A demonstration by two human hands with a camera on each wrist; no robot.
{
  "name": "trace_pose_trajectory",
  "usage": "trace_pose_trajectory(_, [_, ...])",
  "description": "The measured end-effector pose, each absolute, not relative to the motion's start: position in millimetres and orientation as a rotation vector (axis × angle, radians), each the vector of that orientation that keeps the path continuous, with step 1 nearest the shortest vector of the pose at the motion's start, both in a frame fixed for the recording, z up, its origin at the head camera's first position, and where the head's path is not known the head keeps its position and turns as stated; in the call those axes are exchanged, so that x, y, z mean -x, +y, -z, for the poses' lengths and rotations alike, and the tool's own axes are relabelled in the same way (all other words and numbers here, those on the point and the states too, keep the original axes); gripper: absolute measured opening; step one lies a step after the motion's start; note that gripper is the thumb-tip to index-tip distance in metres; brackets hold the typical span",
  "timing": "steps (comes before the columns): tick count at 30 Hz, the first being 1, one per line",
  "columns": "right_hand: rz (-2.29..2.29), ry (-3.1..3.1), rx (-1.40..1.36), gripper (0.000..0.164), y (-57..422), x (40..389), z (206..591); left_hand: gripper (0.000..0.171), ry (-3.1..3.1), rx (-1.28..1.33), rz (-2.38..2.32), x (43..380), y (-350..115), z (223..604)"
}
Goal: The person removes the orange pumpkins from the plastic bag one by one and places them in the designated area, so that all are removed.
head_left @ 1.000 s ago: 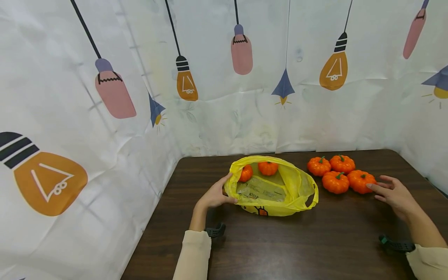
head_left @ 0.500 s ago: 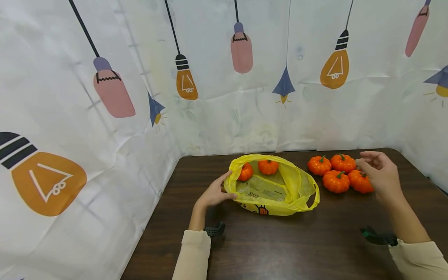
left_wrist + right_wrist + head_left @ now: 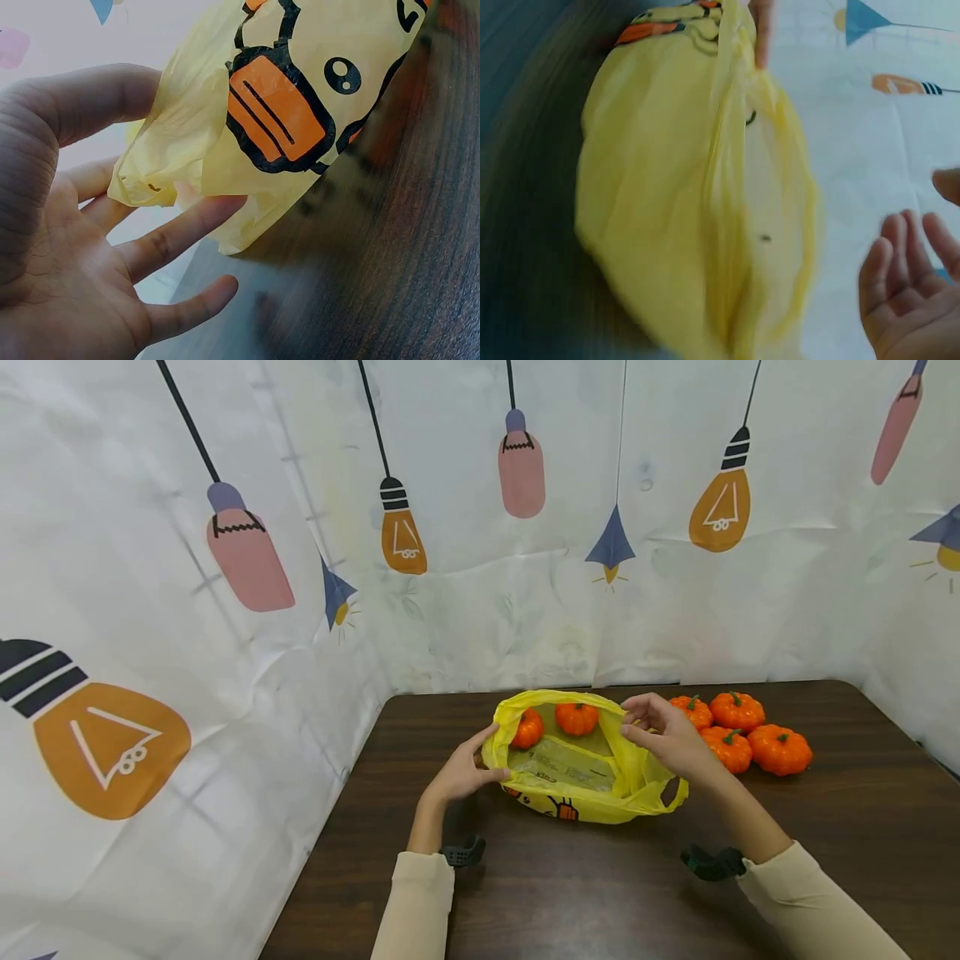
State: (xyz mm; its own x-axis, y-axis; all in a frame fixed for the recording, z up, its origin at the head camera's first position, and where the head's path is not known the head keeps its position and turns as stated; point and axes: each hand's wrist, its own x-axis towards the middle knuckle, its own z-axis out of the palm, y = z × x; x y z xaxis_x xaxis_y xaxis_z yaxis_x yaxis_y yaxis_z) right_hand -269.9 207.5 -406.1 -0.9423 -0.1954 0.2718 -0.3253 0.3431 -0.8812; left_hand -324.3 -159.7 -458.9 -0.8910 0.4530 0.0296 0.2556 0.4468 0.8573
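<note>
A yellow plastic bag [image 3: 592, 806] with a printed cartoon face lies on the table, its mouth facing me. My left hand [image 3: 459, 774] holds the left side of its rim; in the left wrist view the thumb and fingers are spread about the edge. Inside sit two small orange pumpkins, one pumpkin [image 3: 576, 718] at the back and another pumpkin [image 3: 528, 729] at the left. My right hand [image 3: 670, 737] is over the right side of the mouth, fingers loosely bent. The right wrist view shows that hand [image 3: 911, 289] with nothing in it.
Several small pumpkins [image 3: 780, 750] stand grouped on the dark wooden table [image 3: 585, 893], right of the bag, partly hidden by the right hand and forearm. A white cloth [image 3: 480, 610] printed with lamps hangs behind and to the left.
My right hand has moved left from beside the grouped pumpkins, rising over them, to the bag's mouth. The pumpkins stay in place. My left hand keeps its hold on the rim.
</note>
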Motion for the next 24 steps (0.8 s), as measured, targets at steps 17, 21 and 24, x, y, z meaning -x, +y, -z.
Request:
trace_pose_trajectory(17, [-1.71,-2.847,-0.448,0.069,122,339,457,0.094,2.428,-0.667,-1.464,324,-155,459])
trace_pose_trajectory(21, [-1.685,-2.852,-0.379,0.078,106,348,466,0.094,2.422,-0.658,-1.463,323,-155,458])
trace_pose_trajectory(24, [-1.675,-2.866,-0.357,0.085,95,353,471,0.094,2.416,-0.671,-1.467,323,-155,458])
